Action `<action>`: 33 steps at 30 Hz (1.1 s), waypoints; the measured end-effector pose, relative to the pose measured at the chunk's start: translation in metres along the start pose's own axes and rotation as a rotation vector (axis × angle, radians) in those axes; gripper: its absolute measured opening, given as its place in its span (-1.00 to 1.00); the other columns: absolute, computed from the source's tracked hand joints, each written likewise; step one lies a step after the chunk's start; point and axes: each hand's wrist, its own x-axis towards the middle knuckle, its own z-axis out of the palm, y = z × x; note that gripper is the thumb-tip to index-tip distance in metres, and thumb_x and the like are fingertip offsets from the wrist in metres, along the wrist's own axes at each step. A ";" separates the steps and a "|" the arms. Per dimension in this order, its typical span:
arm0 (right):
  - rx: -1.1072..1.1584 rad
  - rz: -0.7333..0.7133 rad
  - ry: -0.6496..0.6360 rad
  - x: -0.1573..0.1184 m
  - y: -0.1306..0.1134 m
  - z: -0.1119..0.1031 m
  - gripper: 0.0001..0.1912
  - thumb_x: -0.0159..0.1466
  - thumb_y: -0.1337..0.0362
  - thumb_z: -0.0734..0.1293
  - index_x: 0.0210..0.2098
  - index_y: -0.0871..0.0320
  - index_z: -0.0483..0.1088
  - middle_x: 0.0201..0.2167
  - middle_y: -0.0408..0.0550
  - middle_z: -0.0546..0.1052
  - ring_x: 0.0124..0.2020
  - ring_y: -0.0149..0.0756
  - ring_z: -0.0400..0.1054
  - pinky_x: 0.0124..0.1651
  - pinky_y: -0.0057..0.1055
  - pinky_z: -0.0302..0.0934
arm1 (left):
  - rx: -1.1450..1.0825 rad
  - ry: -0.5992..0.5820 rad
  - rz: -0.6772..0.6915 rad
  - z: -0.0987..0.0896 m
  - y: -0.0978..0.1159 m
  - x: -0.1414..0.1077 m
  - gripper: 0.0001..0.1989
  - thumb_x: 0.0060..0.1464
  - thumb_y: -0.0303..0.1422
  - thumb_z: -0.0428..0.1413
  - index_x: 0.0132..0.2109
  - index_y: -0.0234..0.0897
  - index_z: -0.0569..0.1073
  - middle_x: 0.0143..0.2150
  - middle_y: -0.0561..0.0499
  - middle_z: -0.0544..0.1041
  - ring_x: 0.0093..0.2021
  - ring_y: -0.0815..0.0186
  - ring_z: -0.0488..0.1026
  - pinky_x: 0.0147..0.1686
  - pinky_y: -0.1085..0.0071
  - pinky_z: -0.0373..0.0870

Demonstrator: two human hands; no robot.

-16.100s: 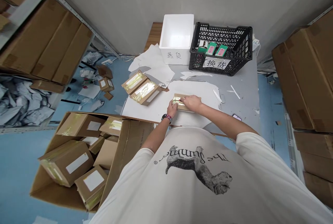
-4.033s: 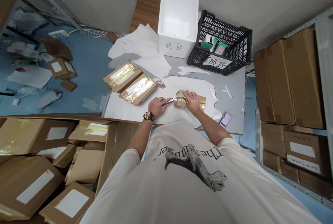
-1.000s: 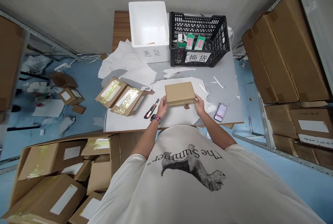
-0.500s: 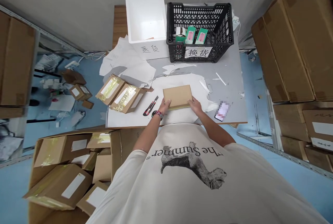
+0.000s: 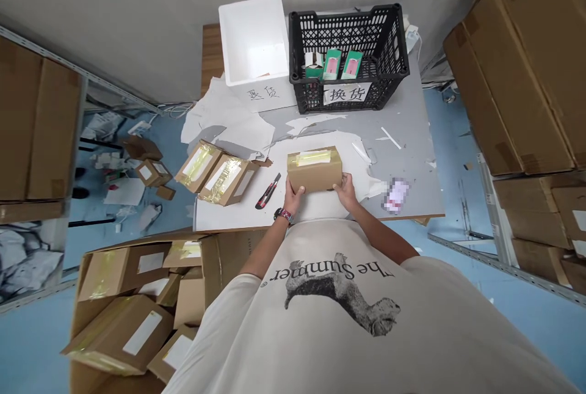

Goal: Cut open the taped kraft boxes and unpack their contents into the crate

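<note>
A small brown cardboard box (image 5: pixel 315 175) is held between my two hands over the white sheet on the table. Yellowish tape and a pale label lie across its upper face. My left hand (image 5: pixel 293 196) grips the near left corner, thumb on the front side; my right hand (image 5: pixel 347 191) grips the near right corner. Left of the box lies a red and black box cutter (image 5: pixel 268 191). Farther left, two taped cardboard boxes (image 5: pixel 227 181) sit side by side. To the right rests a phone (image 5: pixel 396 195), its screen blurred out.
At the back stand a white foam box (image 5: pixel 257 91) and a black plastic crate (image 5: pixel 350 70) holding green and pink packages. Torn white paper (image 5: pixel 229 116) covers the back left of the table. A large carton (image 5: pixel 210 272) of parcels stands at lower left; stacked cartons (image 5: pixel 517 88) line the right.
The box has turned in my hands: a plain face was up before, and now the taped, labelled face shows. Both hands stay on its near corners. The view has shifted slightly.
</note>
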 end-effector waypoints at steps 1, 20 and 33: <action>-0.035 -0.009 -0.008 -0.002 0.006 -0.002 -0.39 0.24 0.15 0.38 0.27 0.01 0.26 0.40 0.25 0.57 0.39 -0.05 0.50 0.40 -0.03 0.47 | 0.049 -0.002 -0.002 0.000 -0.004 -0.003 0.05 0.36 -0.07 0.29 0.76 -0.15 -0.05 0.61 -0.28 0.42 0.57 0.01 0.41 0.56 0.05 0.35; -0.256 -0.009 0.115 -0.008 -0.022 -0.062 -0.56 0.33 0.00 0.27 0.04 0.07 0.60 0.16 0.18 0.73 0.17 0.09 0.59 0.39 0.06 0.43 | 0.616 0.270 -0.501 -0.122 -0.015 -0.011 -0.56 0.07 -0.33 0.40 0.11 -0.19 0.58 0.21 -0.36 0.64 0.36 -0.29 0.51 0.35 -0.14 0.44; 0.007 -0.098 -0.185 -0.029 -0.122 0.005 -0.37 0.44 -0.19 0.40 0.33 0.02 0.51 0.10 0.09 0.72 0.16 -0.02 0.63 0.31 -0.06 0.54 | -0.079 0.062 -0.088 -0.032 0.060 -0.014 -0.27 0.45 0.27 0.13 0.33 -0.26 0.61 0.14 -0.25 0.76 0.08 0.05 0.70 0.15 0.09 0.67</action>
